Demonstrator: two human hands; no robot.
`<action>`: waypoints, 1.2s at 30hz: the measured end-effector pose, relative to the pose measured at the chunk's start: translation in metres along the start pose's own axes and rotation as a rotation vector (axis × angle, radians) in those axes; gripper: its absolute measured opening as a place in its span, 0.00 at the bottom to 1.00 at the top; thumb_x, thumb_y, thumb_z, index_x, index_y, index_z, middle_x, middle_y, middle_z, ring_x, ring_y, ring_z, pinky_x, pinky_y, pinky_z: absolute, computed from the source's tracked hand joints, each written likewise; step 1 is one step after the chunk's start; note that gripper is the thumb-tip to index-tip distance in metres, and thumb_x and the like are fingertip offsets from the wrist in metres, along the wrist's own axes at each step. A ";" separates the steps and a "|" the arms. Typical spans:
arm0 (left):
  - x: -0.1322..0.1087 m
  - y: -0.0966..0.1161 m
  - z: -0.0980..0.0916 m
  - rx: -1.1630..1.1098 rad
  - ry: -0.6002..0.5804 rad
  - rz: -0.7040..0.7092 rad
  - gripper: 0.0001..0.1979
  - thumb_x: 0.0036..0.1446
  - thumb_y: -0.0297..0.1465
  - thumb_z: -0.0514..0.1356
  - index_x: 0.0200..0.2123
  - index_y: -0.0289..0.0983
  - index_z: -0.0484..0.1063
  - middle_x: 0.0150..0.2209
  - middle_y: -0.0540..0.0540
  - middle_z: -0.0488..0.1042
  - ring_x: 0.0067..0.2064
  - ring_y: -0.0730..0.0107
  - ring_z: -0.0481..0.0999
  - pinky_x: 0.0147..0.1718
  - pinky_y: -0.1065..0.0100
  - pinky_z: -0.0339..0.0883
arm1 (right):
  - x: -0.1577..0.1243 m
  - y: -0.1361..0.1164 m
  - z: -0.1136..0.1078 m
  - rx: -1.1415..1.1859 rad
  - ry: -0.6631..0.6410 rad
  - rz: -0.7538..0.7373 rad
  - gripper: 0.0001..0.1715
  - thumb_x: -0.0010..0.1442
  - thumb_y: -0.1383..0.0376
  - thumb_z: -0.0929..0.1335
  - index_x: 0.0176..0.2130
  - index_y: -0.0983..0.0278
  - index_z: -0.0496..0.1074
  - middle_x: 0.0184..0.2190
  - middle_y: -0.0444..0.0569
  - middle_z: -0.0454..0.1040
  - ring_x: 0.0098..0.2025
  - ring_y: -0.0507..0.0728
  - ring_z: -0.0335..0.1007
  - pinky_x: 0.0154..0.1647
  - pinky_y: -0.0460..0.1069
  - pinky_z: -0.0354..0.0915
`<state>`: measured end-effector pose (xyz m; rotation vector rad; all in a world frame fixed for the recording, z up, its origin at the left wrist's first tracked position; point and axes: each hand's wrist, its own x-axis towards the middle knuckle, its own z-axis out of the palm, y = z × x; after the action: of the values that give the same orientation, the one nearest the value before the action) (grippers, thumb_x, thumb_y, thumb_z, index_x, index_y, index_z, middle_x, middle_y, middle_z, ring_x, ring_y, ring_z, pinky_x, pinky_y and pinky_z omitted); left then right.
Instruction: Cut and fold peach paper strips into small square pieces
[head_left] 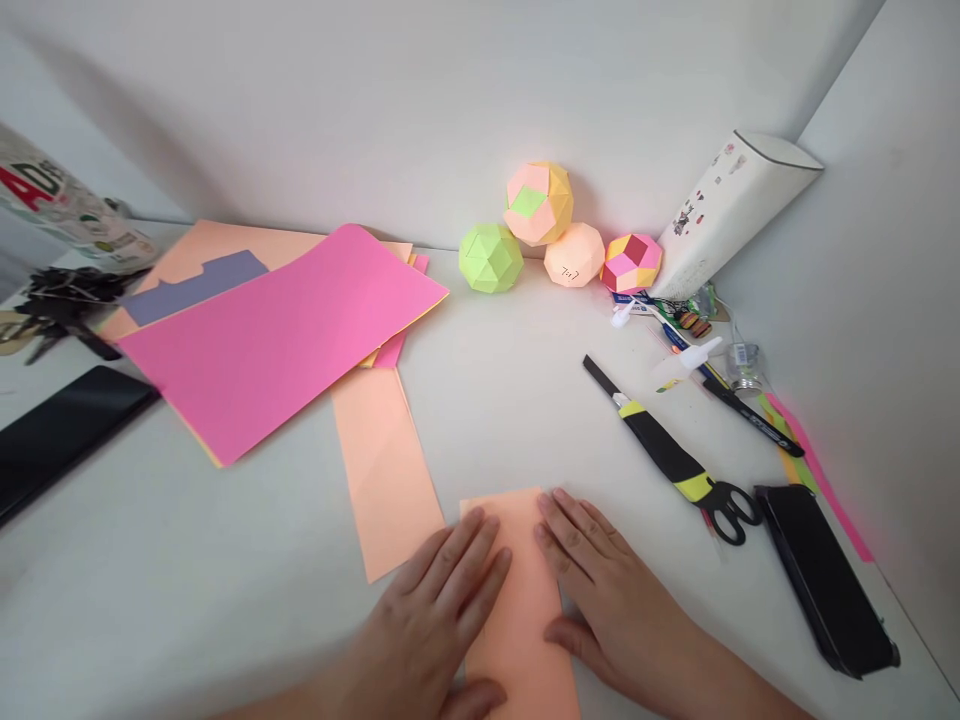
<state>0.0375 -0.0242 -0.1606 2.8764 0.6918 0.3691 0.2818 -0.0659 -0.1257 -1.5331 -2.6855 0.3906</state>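
A folded peach-orange paper [517,600] lies on the white table at the bottom centre. My left hand [439,620] rests flat on its left side, fingers stretched out and together. My right hand [607,600] lies flat on its right side, fingers spread, thumb against the paper's edge. Both hands press on the sheet and grip nothing. A second peach strip [382,470] lies just left of it, untouched.
A stack of pink, peach and purple sheets [277,330] lies at the left. Several paper polyhedron balls [559,235] sit by the back wall. A utility knife [652,440], scissors [731,510], pens [742,405], a black case [825,580] lie right. A phone [60,430] and keys [60,300] lie far left.
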 end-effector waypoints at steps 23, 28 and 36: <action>0.011 -0.004 0.003 0.133 0.071 0.049 0.26 0.59 0.46 0.55 0.54 0.36 0.69 0.59 0.36 0.67 0.61 0.42 0.61 0.53 0.52 0.58 | -0.002 -0.004 -0.007 0.186 -0.088 0.085 0.44 0.62 0.50 0.65 0.66 0.70 0.51 0.70 0.58 0.41 0.71 0.63 0.31 0.69 0.60 0.40; 0.012 -0.003 0.007 0.112 0.085 0.062 0.25 0.57 0.46 0.56 0.53 0.37 0.69 0.58 0.37 0.68 0.60 0.42 0.62 0.52 0.52 0.59 | -0.007 0.023 -0.029 0.348 0.088 0.209 0.24 0.52 0.51 0.72 0.46 0.58 0.77 0.55 0.48 0.72 0.58 0.59 0.65 0.59 0.51 0.61; 0.014 0.001 0.016 0.084 0.136 0.026 0.22 0.57 0.46 0.55 0.48 0.38 0.72 0.54 0.37 0.70 0.57 0.42 0.64 0.52 0.50 0.58 | -0.069 0.092 -0.076 0.136 0.356 0.874 0.17 0.61 0.60 0.61 0.30 0.65 0.74 0.26 0.50 0.76 0.28 0.57 0.70 0.29 0.49 0.64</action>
<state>0.0543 -0.0199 -0.1734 2.9634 0.7082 0.5569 0.4060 -0.0644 -0.0657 -2.3722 -1.5854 0.2557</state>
